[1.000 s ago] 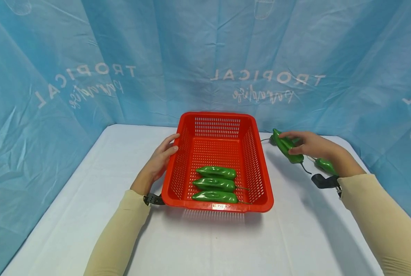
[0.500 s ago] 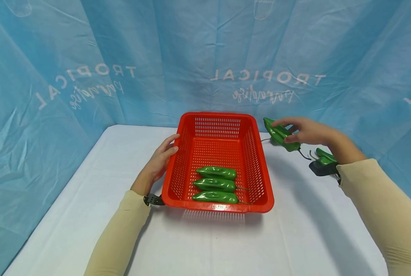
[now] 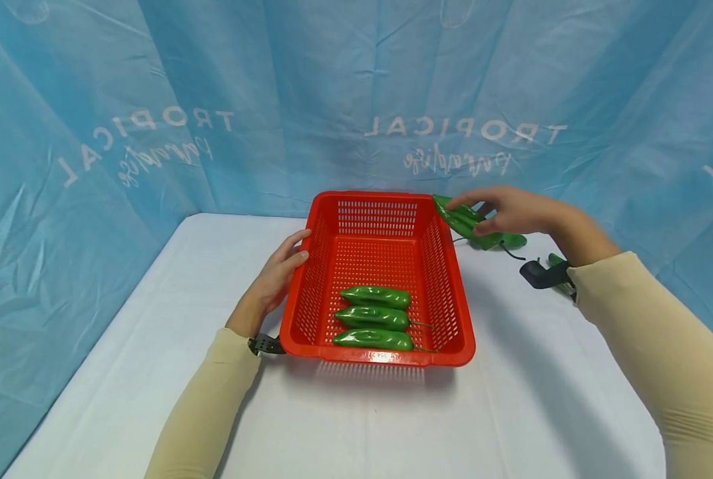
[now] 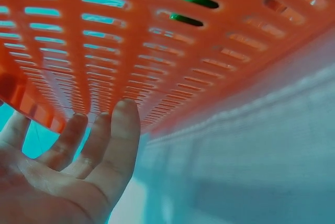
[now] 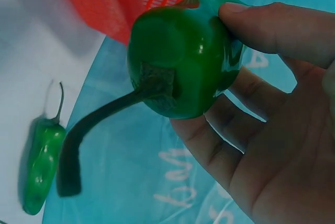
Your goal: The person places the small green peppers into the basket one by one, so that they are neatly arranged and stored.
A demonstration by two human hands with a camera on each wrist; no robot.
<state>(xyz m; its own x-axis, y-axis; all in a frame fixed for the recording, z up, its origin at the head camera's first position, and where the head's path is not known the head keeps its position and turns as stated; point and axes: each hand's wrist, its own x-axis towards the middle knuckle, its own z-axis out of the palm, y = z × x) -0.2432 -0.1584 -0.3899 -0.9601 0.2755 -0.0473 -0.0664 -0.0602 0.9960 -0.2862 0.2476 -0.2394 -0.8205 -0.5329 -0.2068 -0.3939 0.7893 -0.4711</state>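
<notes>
My right hand (image 3: 508, 209) grips a glossy green chili pepper (image 3: 461, 223) between thumb and fingers, raised at the far right corner of a red plastic basket (image 3: 465, 326). The right wrist view shows this pepper's stem end (image 5: 157, 85), its curved stem pointing to the camera. My left hand (image 3: 277, 276) rests its fingers against the basket's left side. In the left wrist view, the extended fingertips (image 4: 125, 111) lie along the slotted outer wall (image 4: 209, 51). Inside the basket, three green peppers (image 3: 373, 318) lie side by side near the front.
Behind the held pepper, another green pepper (image 3: 514, 241) lies on the white tablecloth (image 3: 548, 372). More green shows beside the right wrist strap (image 3: 544, 274), which partly covers it. A blue printed curtain (image 3: 332, 100) hangs along the back and sides.
My right hand has carried the pepper left and away from me, from above the right of the table to the basket's far right corner. The left hand and basket stay put.
</notes>
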